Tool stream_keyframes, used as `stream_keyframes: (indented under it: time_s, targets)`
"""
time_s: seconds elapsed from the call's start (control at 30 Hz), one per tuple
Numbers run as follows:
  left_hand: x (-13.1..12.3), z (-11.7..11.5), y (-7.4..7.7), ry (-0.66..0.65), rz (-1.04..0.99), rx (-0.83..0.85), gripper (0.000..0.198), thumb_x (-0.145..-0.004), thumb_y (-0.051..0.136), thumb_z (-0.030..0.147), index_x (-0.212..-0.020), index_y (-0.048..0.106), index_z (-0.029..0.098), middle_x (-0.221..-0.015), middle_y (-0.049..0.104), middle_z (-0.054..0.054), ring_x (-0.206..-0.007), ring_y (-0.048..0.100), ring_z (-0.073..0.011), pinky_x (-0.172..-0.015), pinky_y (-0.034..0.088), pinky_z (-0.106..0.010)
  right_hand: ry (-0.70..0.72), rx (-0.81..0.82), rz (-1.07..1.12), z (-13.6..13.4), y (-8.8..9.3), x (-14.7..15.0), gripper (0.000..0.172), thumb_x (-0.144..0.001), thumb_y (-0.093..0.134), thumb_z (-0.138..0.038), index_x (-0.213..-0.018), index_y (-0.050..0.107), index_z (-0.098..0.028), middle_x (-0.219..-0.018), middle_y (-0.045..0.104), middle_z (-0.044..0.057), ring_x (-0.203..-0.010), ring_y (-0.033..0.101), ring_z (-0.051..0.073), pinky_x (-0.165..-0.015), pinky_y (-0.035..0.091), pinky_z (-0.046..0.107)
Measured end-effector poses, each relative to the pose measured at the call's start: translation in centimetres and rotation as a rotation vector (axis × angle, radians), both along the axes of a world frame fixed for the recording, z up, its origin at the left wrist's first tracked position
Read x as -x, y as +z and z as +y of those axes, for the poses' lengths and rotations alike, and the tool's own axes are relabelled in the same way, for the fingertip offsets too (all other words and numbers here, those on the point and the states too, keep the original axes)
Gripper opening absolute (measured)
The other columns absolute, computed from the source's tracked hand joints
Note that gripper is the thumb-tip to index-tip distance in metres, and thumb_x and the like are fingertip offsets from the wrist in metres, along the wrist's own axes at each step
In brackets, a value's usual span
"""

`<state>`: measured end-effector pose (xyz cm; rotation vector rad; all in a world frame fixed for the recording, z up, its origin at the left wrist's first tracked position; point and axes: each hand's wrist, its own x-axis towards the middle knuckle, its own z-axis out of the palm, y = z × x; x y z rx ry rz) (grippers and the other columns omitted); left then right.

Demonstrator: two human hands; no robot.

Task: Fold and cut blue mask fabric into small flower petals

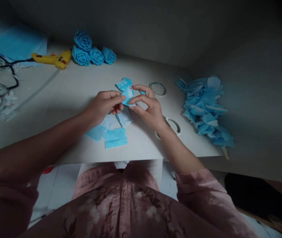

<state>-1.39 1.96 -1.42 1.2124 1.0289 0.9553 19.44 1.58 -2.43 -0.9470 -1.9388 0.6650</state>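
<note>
A small folded piece of blue and white fabric is held up over the middle of the table. My left hand pinches its left edge between thumb and fingers. At its right side, my right hand has curved fingers, with fingertips and thumb on the fabric's edge. Just behind it lies a crumpled blue fabric piece. Under and in front of my hands are flat blue fabric pieces and paler sheets. Scissors with light handles lie partly hidden beneath my right wrist.
Several blue fabric roses sit at the back, beside a yellow glue gun with a black cord. A roll of tape lies right of centre. Blue petal-like pieces are heaped at the right. Blue sheets and white scraps lie left.
</note>
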Motion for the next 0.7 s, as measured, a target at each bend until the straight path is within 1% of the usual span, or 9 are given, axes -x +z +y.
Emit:
stream_keyframes:
  time_s: [0.07,0.17,0.3,0.37,0.43,0.5,0.53,0.6,0.7]
  targets:
    - [0.0,0.0,-0.2,0.0,0.014,-0.022,0.034,-0.086,0.081,0.037,-0.065,0.061,0.019,-0.06,0.064,0.0,-0.049,0.052,-0.0081,-0.05,0.041,-0.022,-0.008,0.011,0.027,0.0,-0.1,0.0,0.032,-0.093,0.076,-0.06,-0.091,0.079,-0.028,-0.147,0.065,0.007,-0.146,0.054,0.034,-0.13,0.032,0.063]
    - [0.1,-0.1,-0.3,0.003,0.02,-0.059,0.033,-0.086,0.081,0.036,-0.065,0.064,0.018,-0.061,0.065,0.0,-0.051,0.053,-0.0077,-0.051,0.042,-0.021,0.003,0.057,0.094,0.1,-0.2,0.0,0.038,-0.091,0.076,-0.065,-0.09,0.079,-0.027,-0.147,0.065,0.008,-0.145,0.055,0.032,-0.13,0.034,0.06]
    - [0.1,-0.3,-0.1,-0.003,0.032,-0.101,0.032,-0.084,0.082,0.037,-0.064,0.066,0.018,-0.06,0.065,0.0,-0.051,0.052,-0.0074,-0.051,0.042,-0.021,0.007,0.207,0.186,0.3,-0.5,0.3,0.046,-0.085,0.079,-0.07,-0.094,0.076,-0.025,-0.143,0.067,0.01,-0.14,0.06,0.028,-0.121,0.048,0.051]
    - [0.0,-0.4,0.2,-0.001,0.053,-0.113,0.033,-0.084,0.082,0.038,-0.064,0.066,0.018,-0.06,0.065,0.0,-0.05,0.051,-0.0076,-0.05,0.041,-0.021,0.011,0.274,0.247,0.4,-0.8,0.5,0.052,-0.081,0.082,-0.071,-0.104,0.074,-0.025,-0.138,0.069,0.01,-0.134,0.064,0.026,-0.114,0.054,0.047]
    - [-0.1,-0.5,0.4,0.001,0.072,-0.125,0.034,-0.085,0.082,0.039,-0.064,0.065,0.018,-0.059,0.064,0.0,-0.05,0.05,-0.0076,-0.05,0.041,-0.021,0.022,0.325,0.291,0.6,-1.1,0.6,0.063,-0.078,0.085,-0.071,-0.12,0.069,-0.027,-0.131,0.073,0.008,-0.125,0.068,0.024,-0.109,0.058,0.043]
    - [-0.2,-0.5,0.4,-0.002,0.08,-0.139,0.034,-0.085,0.081,0.038,-0.063,0.065,0.017,-0.059,0.064,0.0,-0.049,0.05,-0.0072,-0.049,0.041,-0.021,0.042,0.358,0.302,0.7,-1.4,0.7,0.073,-0.079,0.085,-0.07,-0.135,0.063,-0.029,-0.124,0.075,0.007,-0.114,0.07,0.023,-0.104,0.06,0.04]
    - [-0.2,-0.5,0.3,-0.005,0.082,-0.146,0.033,-0.086,0.08,0.037,-0.064,0.065,0.017,-0.059,0.064,0.0,-0.049,0.05,-0.0071,-0.05,0.041,-0.021,0.053,0.364,0.301,0.8,-1.5,0.7,0.075,-0.08,0.084,-0.068,-0.14,0.06,-0.03,-0.119,0.075,0.006,-0.109,0.071,0.022,-0.101,0.061,0.039]
    - [-0.1,-0.4,0.1,-0.011,0.088,-0.161,0.031,-0.086,0.078,0.035,-0.064,0.065,0.017,-0.059,0.064,0.0,-0.049,0.05,-0.0069,-0.05,0.041,-0.021,0.073,0.362,0.293,0.8,-1.7,0.5,0.075,-0.085,0.082,-0.065,-0.146,0.057,-0.03,-0.109,0.075,0.004,-0.098,0.07,0.02,-0.094,0.061,0.036]
    - [0.0,-0.3,-0.2,-0.025,0.114,-0.181,0.029,-0.087,0.075,0.033,-0.066,0.065,0.017,-0.061,0.065,0.0,-0.051,0.051,-0.0072,-0.05,0.041,-0.02,0.104,0.33,0.272,1.0,-2.1,0.3,0.074,-0.088,0.08,-0.064,-0.149,0.055,-0.028,-0.094,0.071,0.0,-0.081,0.063,0.016,-0.081,0.059,0.032]
